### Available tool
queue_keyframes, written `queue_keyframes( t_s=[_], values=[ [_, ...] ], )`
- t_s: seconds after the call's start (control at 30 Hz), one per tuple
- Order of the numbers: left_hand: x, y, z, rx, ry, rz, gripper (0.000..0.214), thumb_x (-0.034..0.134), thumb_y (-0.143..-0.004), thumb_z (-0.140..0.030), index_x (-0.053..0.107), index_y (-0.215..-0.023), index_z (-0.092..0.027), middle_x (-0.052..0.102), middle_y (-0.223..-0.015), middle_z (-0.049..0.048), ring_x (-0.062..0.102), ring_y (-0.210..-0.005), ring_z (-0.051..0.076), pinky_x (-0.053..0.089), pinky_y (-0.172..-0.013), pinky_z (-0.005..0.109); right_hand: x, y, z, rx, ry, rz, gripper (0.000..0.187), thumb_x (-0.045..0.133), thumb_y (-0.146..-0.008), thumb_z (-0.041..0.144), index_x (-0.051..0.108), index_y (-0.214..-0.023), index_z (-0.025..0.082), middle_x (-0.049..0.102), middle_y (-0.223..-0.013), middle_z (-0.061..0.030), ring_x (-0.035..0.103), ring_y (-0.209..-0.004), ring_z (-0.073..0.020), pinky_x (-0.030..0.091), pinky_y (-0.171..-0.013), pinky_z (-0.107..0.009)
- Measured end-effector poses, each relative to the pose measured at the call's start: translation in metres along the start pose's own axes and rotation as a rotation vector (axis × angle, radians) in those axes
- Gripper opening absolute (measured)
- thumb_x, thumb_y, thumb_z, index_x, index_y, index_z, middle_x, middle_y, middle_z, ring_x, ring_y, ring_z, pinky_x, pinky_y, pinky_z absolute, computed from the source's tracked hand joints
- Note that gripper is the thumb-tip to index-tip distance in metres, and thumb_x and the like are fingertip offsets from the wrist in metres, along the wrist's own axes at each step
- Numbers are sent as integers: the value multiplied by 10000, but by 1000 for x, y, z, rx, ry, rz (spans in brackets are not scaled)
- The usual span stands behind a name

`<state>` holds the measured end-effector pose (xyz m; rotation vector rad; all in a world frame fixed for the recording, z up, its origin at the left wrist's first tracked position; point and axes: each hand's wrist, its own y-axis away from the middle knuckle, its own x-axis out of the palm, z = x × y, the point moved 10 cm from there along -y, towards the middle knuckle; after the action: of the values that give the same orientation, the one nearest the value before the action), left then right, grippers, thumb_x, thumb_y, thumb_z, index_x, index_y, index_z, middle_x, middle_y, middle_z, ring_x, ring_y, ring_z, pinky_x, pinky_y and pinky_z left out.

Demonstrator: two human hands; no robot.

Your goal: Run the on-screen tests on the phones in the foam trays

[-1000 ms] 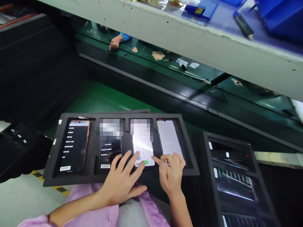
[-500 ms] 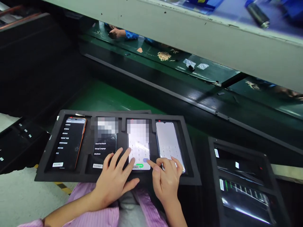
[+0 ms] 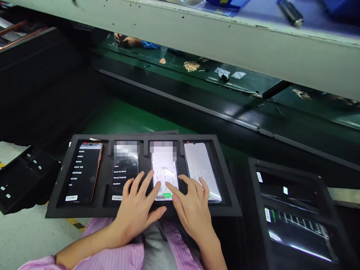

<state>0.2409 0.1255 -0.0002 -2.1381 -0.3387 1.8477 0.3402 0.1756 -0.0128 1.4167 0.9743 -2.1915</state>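
Several smartphones lie face up in the slots of a black foam tray. The third phone from the left shows a white dial pad, its top blurred out. Over its lower left side my left hand is spread, fingertips at the keypad. My right hand has its index finger at the keypad's middle, the other fingers apart, over the fourth phone, which also shows a dial pad. The second phone has a dark menu with "Change Language" and "Shutdown". An orange-edged phone with a dark menu lies leftmost.
Another black tray with two dark-screened phones stands at right. A dark tray with small labels is at left. Beyond a rail, a green bench carries a tan pile, plastic bags and another person's hands. A pale shelf edge crosses above.
My right hand's fingers have spread out, and its index finger has moved left from the keypad's right edge to its middle. My left hand stays nearly in place. The view has shifted slightly.
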Motion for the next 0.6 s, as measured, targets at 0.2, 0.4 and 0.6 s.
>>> queue_keyframes(
  t_s=[0.2, 0.4, 0.6],
  values=[
    [-2, 1, -3, 65, -34, 19, 413, 390, -908, -467, 620, -1153, -227, 549, -1252, 118, 441, -1127, 281, 276, -897, 394, -13, 11, -14, 4, -83, -160, 347, 335, -890, 167, 666, -980, 218, 493, -1035, -61, 456, -1001, -165, 269, -1016, -442],
    [-6, 3, -1, 17, 42, -45, 439, 320, -930, -487, 636, -1114, -245, 579, -1217, 97, 457, -1120, 254, 275, -903, 378, -12, 11, -11, -6, -74, -155, 339, 356, -868, 152, 683, -925, 222, 519, -985, -45, 474, -947, -152, 297, -997, -420],
    [-6, 5, -3, 30, 73, -63, 420, 322, -934, -471, 671, -985, -242, 604, -1193, 75, 458, -1121, 252, 274, -899, 384, -10, 11, -12, 24, -60, -144, 328, 353, -891, 173, 674, -849, 226, 527, -963, -38, 477, -932, -144, 242, -1022, -424]
  ],
)
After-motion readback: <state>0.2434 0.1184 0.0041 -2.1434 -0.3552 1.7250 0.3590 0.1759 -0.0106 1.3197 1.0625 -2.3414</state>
